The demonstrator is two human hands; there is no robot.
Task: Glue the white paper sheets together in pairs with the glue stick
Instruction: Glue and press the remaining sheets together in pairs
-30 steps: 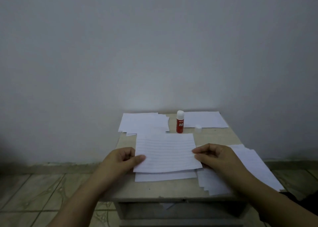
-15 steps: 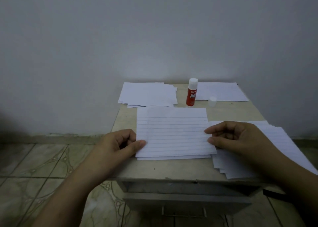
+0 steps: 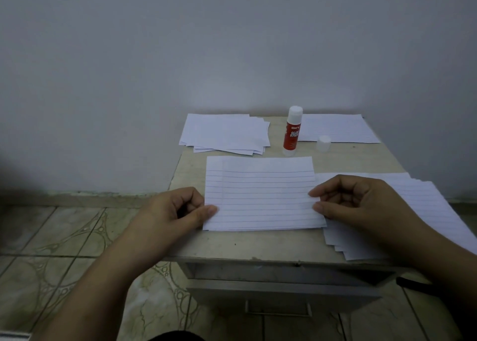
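A lined white sheet [image 3: 262, 198] lies on top of another sheet in the middle of the small table [image 3: 258, 245], their edges nearly matched. My left hand [image 3: 175, 210] pinches the left edge of the pair with thumb on top. My right hand [image 3: 358, 201] pinches the right edge, fingers curled. A red glue stick [image 3: 292, 131] stands upright and uncapped behind the sheets, with its white cap [image 3: 323, 143] lying to its right.
A stack of white sheets [image 3: 224, 134] lies at the back left, a single lined sheet [image 3: 340, 129] at the back right, and a fanned pile of lined sheets [image 3: 423, 201] at the right under my right forearm. The table stands against a wall; tiled floor lies on the left.
The top sheet has been slid down over the lower one so their edges line up. The camera has tilted downward. Both hands keep their hold on the sheet's sides.
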